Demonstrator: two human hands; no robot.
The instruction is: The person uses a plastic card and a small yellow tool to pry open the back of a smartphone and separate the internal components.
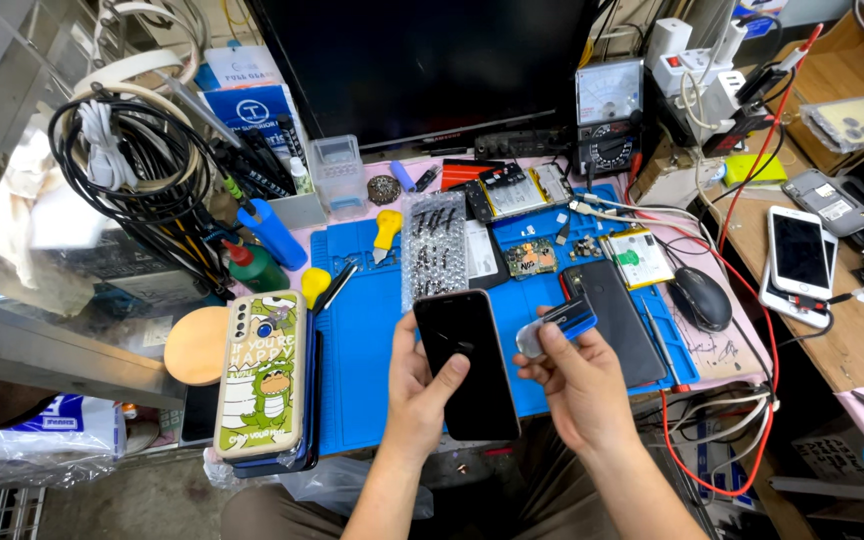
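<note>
Over the blue mat (362, 330) — phone repair under way.
Left hand (414, 395) grips a dark phone (464, 365); right hand (577, 385) holds a blue tool (557, 325) — phone looks closed, unopened.

A blue mat (352, 340) lies on a pink tabletop (722, 350). A big dark screen (422, 60) stands at the back. To the right is a brown wooden bench (852, 340). On the left is a grey metal shelf (42, 340). The light is bright and even.

Left hand (422, 385) and right hand (577, 385) both gripping (thumbs forward).
</note>
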